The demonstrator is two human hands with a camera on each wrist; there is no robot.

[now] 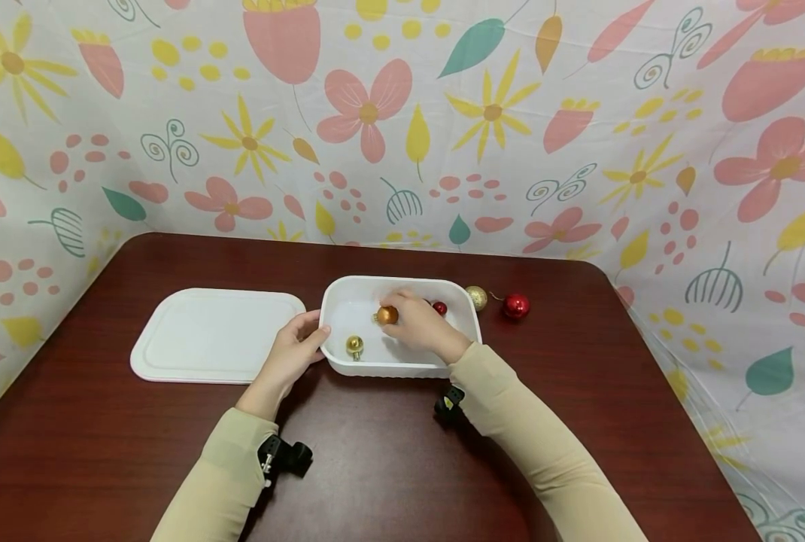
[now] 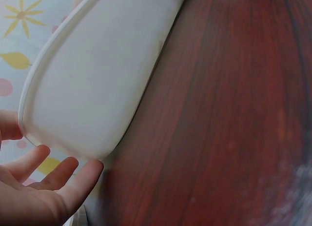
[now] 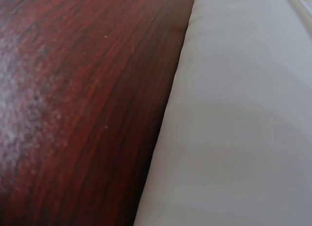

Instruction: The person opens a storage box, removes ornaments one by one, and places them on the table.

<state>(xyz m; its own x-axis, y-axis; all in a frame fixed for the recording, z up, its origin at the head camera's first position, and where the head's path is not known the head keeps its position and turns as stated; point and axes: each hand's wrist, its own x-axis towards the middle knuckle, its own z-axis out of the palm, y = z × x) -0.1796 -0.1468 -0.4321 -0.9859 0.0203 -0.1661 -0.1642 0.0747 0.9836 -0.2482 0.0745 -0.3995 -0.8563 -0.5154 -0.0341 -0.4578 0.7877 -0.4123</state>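
Observation:
A white plastic box (image 1: 402,368) stands on the dark table, its inside facing up. My left hand (image 1: 294,350) holds its left end, thumb at the rim and fingers against the outer wall; the left wrist view shows the fingertips (image 2: 92,168) on that wall. Inside the box, my right hand (image 1: 416,320) pinches a copper-coloured Christmas bauble (image 1: 387,315) between thumb and fingers. Near the box's left front corner lies a small gold bauble (image 1: 354,345). A small red bauble (image 1: 439,308) shows behind the right hand. The right wrist view has only the box's side (image 3: 234,113), no fingers.
Left of the box lies a flat white lid (image 1: 206,335). Just past the box's right end are a glittery gold bauble (image 1: 476,297) and a shiny red bauble (image 1: 516,306). A flower-patterned cloth (image 1: 389,203) hangs behind the brown table (image 1: 375,459).

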